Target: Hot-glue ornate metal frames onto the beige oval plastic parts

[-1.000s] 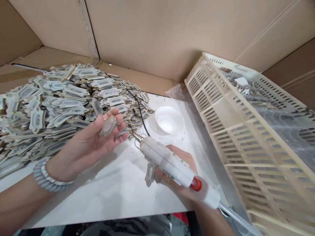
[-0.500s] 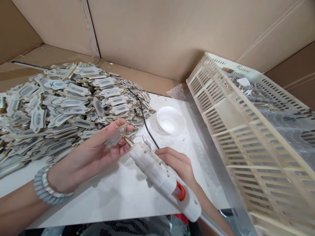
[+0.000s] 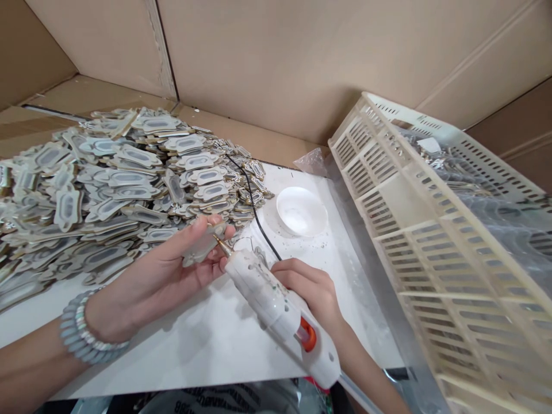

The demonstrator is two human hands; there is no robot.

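Note:
Between the thumb and fingers of my left hand (image 3: 172, 270) is a flat pale plate (image 3: 202, 248) with a shaped outline, like the pieces heaped behind it. My right hand (image 3: 308, 287) grips a white glue gun (image 3: 267, 293) from its far side; the handle and trigger are hidden. The metal nozzle (image 3: 223, 244) points up and left, its tip at the plate's right end. An orange part shows in the gun's rear, and a clear glue stick (image 3: 356, 391) sticks out of its back.
A large heap of flat pale plates (image 3: 129, 178) covers the left. A white bowl (image 3: 301, 213) stands beyond the gun, near a black cord (image 3: 254, 207). A cream plastic crate (image 3: 401, 213) holding metal parts stands right. Cardboard walls (image 3: 267, 69) close off the back.
The rear of the glue gun has swung slightly left and the orange part has shifted in its opening. The nozzle stays at the plate, which my left hand still holds.

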